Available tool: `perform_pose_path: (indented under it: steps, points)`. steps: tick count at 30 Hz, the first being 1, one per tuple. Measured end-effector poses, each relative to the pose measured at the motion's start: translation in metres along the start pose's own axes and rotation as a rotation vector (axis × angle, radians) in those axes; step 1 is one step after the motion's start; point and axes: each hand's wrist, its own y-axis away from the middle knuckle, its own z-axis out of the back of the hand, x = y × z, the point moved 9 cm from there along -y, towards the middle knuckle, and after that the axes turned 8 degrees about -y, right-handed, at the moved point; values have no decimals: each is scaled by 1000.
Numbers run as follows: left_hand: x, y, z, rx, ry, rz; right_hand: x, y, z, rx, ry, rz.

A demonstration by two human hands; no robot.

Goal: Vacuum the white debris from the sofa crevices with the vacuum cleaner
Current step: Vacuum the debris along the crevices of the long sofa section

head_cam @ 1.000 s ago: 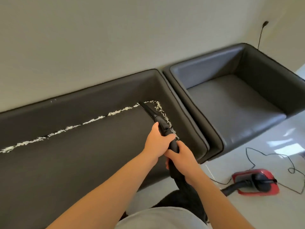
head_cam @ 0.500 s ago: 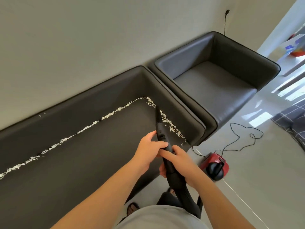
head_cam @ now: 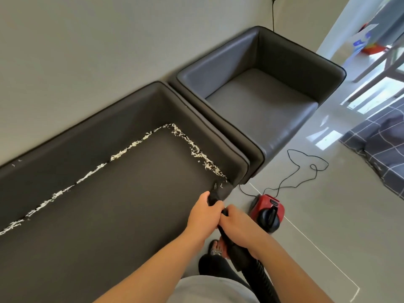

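A dark grey sofa fills the left of the head view. White debris lines its back crevice, and more white debris runs along the right-arm crevice. My left hand and my right hand both grip the black vacuum nozzle. The nozzle tip sits at the front end of the right-arm crevice, beside the last flakes. A black ribbed hose trails from the nozzle toward my body. The red vacuum cleaner stands on the floor just right of my hands.
A dark grey armchair stands right of the sofa, against the wall. The vacuum's black cord loops over the grey floor and runs up the wall. A checked rug lies at the right edge. My sandalled foot is below my hands.
Both hands have pulled the nozzle back along the right-arm crevice, from the far corner to its front end. The view has swung right, bringing the floor and the red vacuum closer.
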Motion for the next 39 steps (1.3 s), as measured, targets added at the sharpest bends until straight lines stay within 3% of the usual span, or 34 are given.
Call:
perform_pose_path:
  steps: [14, 23, 39]
  points:
    - [-18, -5, -58, 25, -133, 32, -33, 13, 43, 74, -161, -89]
    - [-28, -16, -64, -14, -107, -13, -16, 7, 65, 43, -23, 28]
    - [-37, -32, -81, 31, -100, 32, -22, -9, 83, 36, -25, -14]
